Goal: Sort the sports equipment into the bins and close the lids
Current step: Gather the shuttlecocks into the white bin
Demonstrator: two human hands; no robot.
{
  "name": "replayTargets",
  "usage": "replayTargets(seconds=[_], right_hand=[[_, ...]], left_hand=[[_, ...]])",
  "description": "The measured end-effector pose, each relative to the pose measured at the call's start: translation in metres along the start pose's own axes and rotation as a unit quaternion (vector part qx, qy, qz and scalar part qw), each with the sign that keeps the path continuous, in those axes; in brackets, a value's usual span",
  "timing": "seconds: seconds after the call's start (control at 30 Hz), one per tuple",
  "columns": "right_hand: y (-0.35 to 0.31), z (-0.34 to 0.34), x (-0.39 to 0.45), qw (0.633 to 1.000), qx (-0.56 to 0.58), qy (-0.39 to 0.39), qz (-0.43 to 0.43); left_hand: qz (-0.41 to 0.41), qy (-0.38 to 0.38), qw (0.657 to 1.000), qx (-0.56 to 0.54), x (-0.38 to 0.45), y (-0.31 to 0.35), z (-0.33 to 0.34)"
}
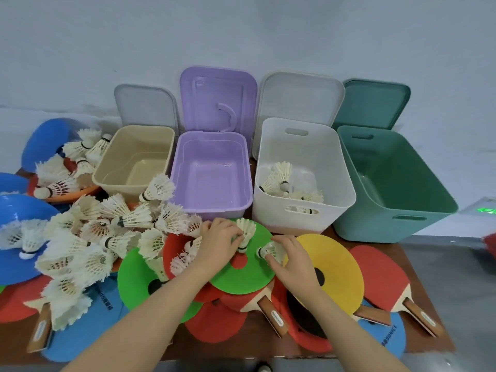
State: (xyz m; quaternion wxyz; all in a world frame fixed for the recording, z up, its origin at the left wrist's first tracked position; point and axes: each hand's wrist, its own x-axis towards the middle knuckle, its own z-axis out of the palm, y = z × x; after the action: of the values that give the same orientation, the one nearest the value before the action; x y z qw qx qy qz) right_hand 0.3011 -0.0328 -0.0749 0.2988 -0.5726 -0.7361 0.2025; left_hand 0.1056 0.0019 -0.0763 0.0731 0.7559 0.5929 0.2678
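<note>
- Four bins are standing open in a row: a beige bin (134,159), a lilac bin (212,173), a white bin (303,178) and a teal bin (389,183).
- White feather shuttlecocks (128,218), banded in black, are showing against the brown table (426,296).
- A green disc (247,269) is sitting beside a yellow disc (332,267).
- A red paddle (381,277) is showing its tan wooden handle.
- A blue disc (16,237) is lying at the left.

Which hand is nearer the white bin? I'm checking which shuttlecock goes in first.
Right. The right hand sits just below the white bin's front wall; the left hand lies further left, below the purple bin.
</note>
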Motion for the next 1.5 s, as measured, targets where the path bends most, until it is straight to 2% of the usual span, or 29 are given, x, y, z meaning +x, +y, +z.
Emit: replayTargets(seconds=[0.13, 0.3, 0.43, 0.53, 0.83, 0.9, 1.0, 1.07, 1.13, 1.3, 1.5], right_hand=[[-0.017, -0.021, 0.006, 0.998, 0.05, 0.034, -0.035], [-0.04, -0.052, 0.031, 0.989, 0.063, 0.088, -0.1], [-0.048, -0.073, 0.053, 0.984, 0.072, 0.124, -0.104], [-0.042, -0.088, 0.071, 0.983, 0.049, 0.143, -0.101], [-0.011, -0.124, 0.129, 0.984, -0.04, 0.176, -0.001], [0.0, -0.131, 0.143, 0.987, -0.038, 0.152, 0.027], [0.018, -0.138, 0.161, 0.992, -0.034, 0.111, 0.057], [0.03, -0.138, 0.165, 0.993, -0.056, 0.085, 0.051], [0.04, -0.135, 0.164, 0.994, -0.072, 0.069, 0.043], [0.041, -0.128, 0.155, 0.996, -0.059, 0.061, 0.018], [0.013, -0.117, 0.141, 0.995, -0.052, 0.06, -0.059]], left_hand=[[0.055, 0.065, 0.995, -0.061, 0.0, 0.0, -0.02], [0.108, 0.155, 0.978, -0.085, 0.024, 0.007, -0.054], [0.133, 0.214, 0.963, -0.099, 0.05, 0.024, -0.071], [0.137, 0.229, 0.958, -0.102, 0.074, 0.038, -0.071], [0.091, 0.168, 0.979, -0.073, 0.158, 0.077, -0.053], [0.052, 0.141, 0.984, -0.095, 0.174, 0.083, -0.046], [-0.035, 0.049, 0.991, -0.117, 0.193, 0.085, -0.035], [-0.053, 0.001, 0.995, -0.082, 0.197, 0.082, -0.029], [-0.056, -0.016, 0.998, -0.036, 0.193, 0.078, -0.027], [-0.031, -0.018, 0.998, 0.056, 0.175, 0.072, -0.035], [0.024, -0.009, 0.997, 0.077, 0.145, 0.054, -0.066]])
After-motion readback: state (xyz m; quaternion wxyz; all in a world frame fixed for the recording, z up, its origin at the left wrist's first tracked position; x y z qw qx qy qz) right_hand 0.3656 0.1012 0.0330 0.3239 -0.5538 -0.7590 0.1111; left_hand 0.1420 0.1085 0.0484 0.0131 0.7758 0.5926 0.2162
